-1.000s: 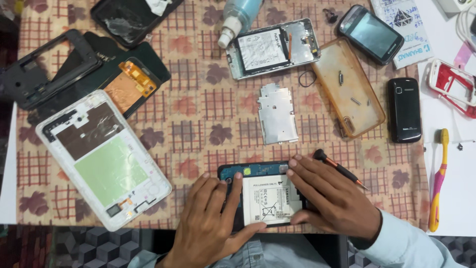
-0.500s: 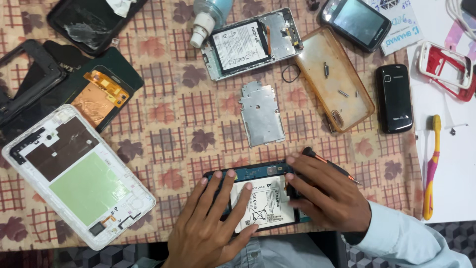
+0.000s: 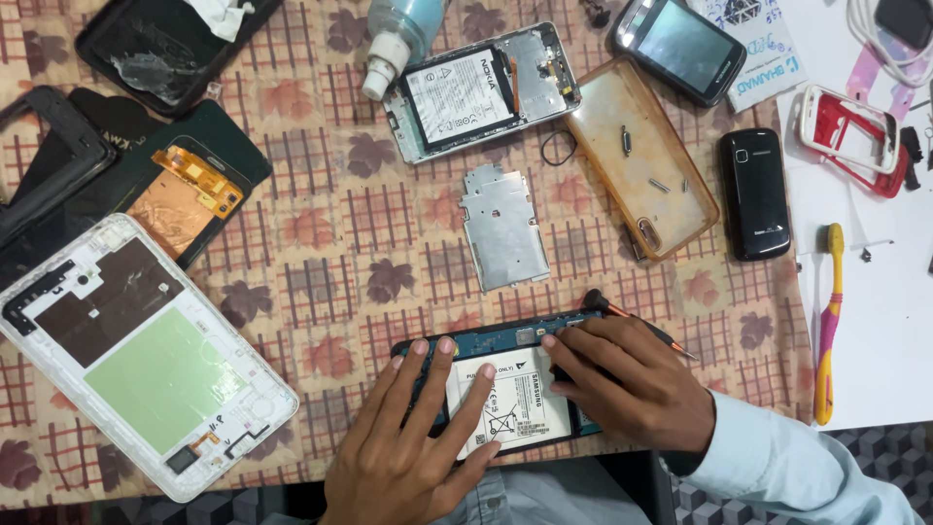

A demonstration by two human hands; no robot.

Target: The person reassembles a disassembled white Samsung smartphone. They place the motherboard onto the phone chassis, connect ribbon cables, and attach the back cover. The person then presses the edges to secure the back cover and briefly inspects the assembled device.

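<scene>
An opened phone (image 3: 505,340) with a blue circuit board and a white battery (image 3: 515,403) lies at the table's near edge. My left hand (image 3: 413,442) rests flat on it, fingers spread over the battery's left side. On the phone's right side, my right hand (image 3: 632,384) holds a small black-and-orange screwdriver (image 3: 637,321), fingertips touching the top of the board.
A silver metal shield plate (image 3: 505,226) lies just beyond the phone. A white tablet frame (image 3: 136,355) fills the left. Further back are another open phone (image 3: 481,89), a clear amber case (image 3: 641,170), a black phone (image 3: 753,192), a bottle (image 3: 400,34) and a toothbrush (image 3: 828,321) at right.
The view has shifted slightly, so everything sits lower and further left in frame. My hands stay on the opened phone, fingers barely shifting.
</scene>
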